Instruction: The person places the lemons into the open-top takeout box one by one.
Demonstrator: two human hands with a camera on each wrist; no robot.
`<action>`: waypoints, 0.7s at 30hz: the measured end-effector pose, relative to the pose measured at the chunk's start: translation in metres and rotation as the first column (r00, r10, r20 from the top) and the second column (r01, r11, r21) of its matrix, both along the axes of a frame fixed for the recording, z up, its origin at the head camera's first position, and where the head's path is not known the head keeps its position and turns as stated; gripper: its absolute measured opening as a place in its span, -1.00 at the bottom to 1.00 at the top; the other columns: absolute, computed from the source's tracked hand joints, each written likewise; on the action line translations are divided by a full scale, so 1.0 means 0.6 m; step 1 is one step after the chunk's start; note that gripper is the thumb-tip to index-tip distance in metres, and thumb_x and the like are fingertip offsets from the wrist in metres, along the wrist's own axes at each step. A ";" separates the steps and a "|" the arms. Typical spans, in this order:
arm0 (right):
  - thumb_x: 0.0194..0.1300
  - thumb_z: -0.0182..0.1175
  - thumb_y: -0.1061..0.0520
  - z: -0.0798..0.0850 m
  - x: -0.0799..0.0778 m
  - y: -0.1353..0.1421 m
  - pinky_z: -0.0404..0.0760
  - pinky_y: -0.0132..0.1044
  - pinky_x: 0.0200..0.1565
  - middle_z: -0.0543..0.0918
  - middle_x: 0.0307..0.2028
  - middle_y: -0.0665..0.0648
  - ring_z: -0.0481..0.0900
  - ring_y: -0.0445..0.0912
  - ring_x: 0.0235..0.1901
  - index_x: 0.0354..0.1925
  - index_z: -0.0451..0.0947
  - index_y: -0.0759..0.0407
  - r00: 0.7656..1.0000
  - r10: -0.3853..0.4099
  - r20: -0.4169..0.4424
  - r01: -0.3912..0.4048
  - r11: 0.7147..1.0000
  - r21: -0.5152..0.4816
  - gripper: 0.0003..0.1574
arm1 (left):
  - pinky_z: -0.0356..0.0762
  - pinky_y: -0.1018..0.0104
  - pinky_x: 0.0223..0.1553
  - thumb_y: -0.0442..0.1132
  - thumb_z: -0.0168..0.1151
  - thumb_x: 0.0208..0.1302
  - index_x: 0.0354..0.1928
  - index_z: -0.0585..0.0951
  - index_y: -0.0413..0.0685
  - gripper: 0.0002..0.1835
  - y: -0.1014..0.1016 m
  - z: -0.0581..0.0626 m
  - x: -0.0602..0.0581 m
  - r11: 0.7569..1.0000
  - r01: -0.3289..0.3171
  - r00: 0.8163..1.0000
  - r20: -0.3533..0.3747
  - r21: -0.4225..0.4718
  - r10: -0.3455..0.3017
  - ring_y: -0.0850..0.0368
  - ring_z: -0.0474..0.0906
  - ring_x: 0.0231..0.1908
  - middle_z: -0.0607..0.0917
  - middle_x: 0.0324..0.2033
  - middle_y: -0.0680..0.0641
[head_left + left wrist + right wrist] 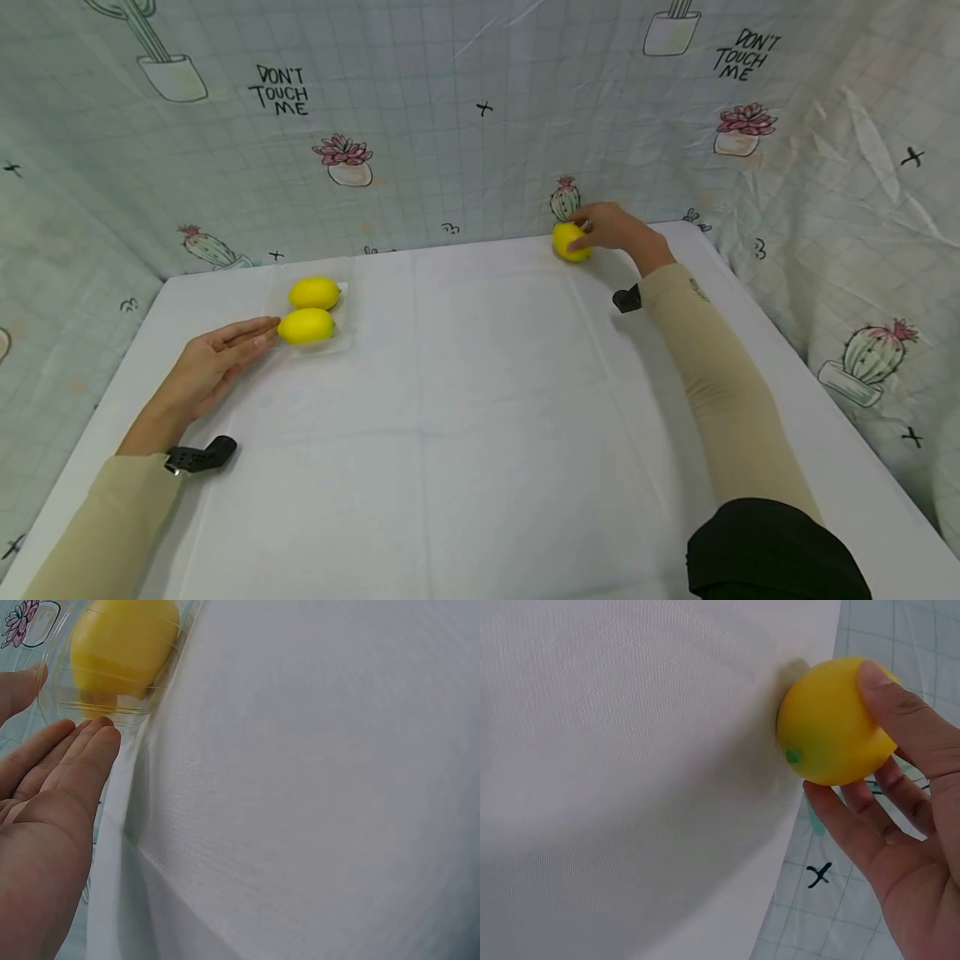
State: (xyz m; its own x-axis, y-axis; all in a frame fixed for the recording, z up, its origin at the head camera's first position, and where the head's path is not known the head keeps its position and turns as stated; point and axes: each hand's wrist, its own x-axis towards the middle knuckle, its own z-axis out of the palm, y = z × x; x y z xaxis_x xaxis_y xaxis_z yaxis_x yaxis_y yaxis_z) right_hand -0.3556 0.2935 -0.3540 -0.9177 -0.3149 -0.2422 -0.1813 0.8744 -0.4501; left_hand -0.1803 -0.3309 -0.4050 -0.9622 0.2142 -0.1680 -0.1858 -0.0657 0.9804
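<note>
Near the back edge of the table, my right hand [617, 229] grips a yellow lemon [570, 242]. In the right wrist view the thumb and fingers hold that lemon [832, 724], its green stem spot showing. Two more lemons lie side by side on the left, a farther lemon [314, 293] and a nearer lemon [306, 327], in a clear plastic tray [342, 340]. My left hand [217, 367] has its fingers straight, with the fingertips at the tray's left side. In the left wrist view they meet the clear wall of the tray [131, 712].
A white cloth covers the table [465, 400]. Behind it and on both sides hangs a curtain [450, 150] printed with cacti and words. Dark wrist cameras sit on the left wrist [202, 456] and right wrist [627, 299].
</note>
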 end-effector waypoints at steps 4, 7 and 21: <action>0.41 0.33 0.05 0.004 0.003 -0.009 0.44 0.14 0.37 0.37 0.34 0.35 0.34 0.24 0.29 0.44 0.37 0.23 0.999 0.039 0.005 -0.039 0.999 0.025 -0.26 | 0.55 0.42 0.20 -0.38 0.18 0.48 0.49 0.29 -0.27 -0.40 0.000 -0.004 -0.001 1.000 0.005 1.000 -0.012 0.018 -0.005 0.35 0.58 0.18 0.63 0.20 0.16; 0.41 0.32 0.07 0.003 0.006 -0.014 0.41 0.12 0.39 0.40 0.34 0.33 0.35 0.21 0.27 0.44 0.36 0.22 0.999 0.044 0.005 -0.044 0.998 0.042 -0.27 | 0.54 0.41 0.21 -0.40 0.17 0.48 0.50 0.27 -0.28 -0.40 0.000 -0.006 0.000 0.999 0.015 1.000 -0.012 0.047 -0.015 0.34 0.59 0.18 0.63 0.19 0.15; 0.37 0.37 0.00 -0.015 0.015 -0.018 0.48 0.08 0.33 0.54 0.26 0.32 0.47 0.16 0.11 0.41 0.41 0.25 0.987 0.034 -0.156 -0.032 0.999 0.019 -0.24 | 0.54 0.42 0.21 -0.39 0.15 0.50 0.51 0.20 -0.35 -0.37 -0.002 0.000 -0.003 0.999 0.029 0.999 -0.017 0.029 -0.028 0.34 0.58 0.18 0.63 0.20 0.15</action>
